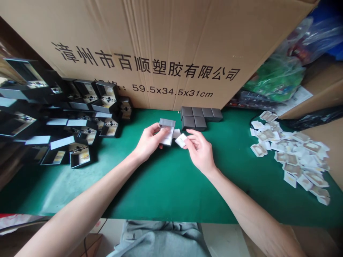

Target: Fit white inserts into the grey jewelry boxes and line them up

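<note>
Near the middle of the green table, my left hand (pixel 150 141) grips an open dark jewelry box (pixel 167 122), its thumb lying over the pale inside. Just to the right, my right hand (pixel 199 150) pinches a small white insert (pixel 181 140) between thumb and fingers. Another white flap shows between the box and that insert; which of the two it belongs to I cannot tell. Behind my right hand sits a block of closed dark boxes (pixel 197 119), set side by side in two rows.
Many open dark boxes (pixel 80 157) are stacked at the left. A heap of white inserts (pixel 300 153) lies on the right of the green table (pixel 160 192). A large printed cardboard carton (pixel 160 39) stands along the back, with plastic bags (pixel 278 75) at the back right.
</note>
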A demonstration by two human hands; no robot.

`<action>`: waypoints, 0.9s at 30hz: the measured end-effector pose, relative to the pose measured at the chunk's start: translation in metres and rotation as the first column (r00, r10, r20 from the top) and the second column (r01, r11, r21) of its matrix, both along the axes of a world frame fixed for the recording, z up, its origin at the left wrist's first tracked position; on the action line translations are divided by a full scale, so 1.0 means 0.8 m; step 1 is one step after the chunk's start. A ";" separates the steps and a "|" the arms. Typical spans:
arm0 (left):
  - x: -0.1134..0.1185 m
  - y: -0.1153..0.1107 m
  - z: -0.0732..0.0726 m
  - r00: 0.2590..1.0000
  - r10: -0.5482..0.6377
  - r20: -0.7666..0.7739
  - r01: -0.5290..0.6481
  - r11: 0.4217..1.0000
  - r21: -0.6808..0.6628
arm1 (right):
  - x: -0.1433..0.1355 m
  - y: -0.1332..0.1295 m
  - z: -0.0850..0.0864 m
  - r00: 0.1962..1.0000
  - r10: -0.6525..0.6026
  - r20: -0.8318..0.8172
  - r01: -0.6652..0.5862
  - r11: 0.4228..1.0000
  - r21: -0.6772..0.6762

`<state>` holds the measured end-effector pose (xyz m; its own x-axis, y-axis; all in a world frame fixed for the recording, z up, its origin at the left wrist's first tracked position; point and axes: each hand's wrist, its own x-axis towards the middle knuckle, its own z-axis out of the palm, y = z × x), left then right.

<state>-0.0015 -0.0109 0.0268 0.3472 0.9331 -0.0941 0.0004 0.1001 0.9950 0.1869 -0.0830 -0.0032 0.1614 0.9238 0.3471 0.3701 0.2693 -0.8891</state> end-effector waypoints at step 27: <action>0.000 -0.001 0.006 0.984 -0.165 -0.060 0.163 0.986 -0.046 | -0.005 -0.005 0.009 0.922 -0.214 0.322 0.024 0.863 0.504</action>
<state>-0.0019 -0.0120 0.0314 0.4871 0.8589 -0.1581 0.0835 0.1343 0.9874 0.1825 -0.0866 0.0040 0.0377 0.6046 0.7956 0.6906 0.5597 -0.4581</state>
